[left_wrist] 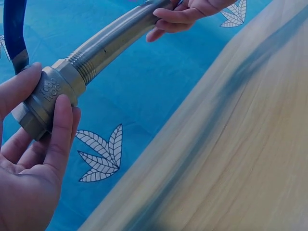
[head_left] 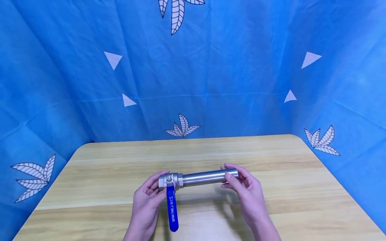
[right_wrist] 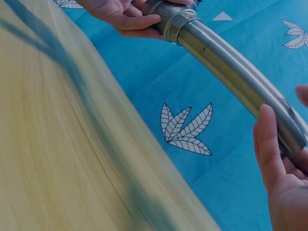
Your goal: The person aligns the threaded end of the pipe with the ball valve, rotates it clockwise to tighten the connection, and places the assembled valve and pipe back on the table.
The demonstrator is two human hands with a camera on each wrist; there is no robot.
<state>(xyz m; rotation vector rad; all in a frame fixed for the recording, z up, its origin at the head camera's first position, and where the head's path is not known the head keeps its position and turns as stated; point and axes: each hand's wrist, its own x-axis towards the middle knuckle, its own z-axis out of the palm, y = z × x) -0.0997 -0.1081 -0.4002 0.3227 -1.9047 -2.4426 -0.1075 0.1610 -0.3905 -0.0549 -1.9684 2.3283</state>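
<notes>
A steel ball valve (head_left: 172, 180) with a long blue lever handle (head_left: 172, 209) is joined to a straight steel pipe (head_left: 205, 177). My left hand (head_left: 147, 201) grips the valve body at its left end, thumb near the base of the lever. The lever points down toward me. My right hand (head_left: 245, 190) holds the far right end of the pipe between thumb and fingers. In the left wrist view, some screw threads (left_wrist: 82, 66) show on the pipe where it enters the valve. Valve and pipe are held nearly level above the table, tilting slightly up to the right.
Under the hands lies a light wood-grain table (head_left: 105, 174) with rounded back corners. Blue cloth (head_left: 211, 73) printed with white leaves and triangles hangs behind it and on both sides. Shadows of the hands and pipe fall on the tabletop.
</notes>
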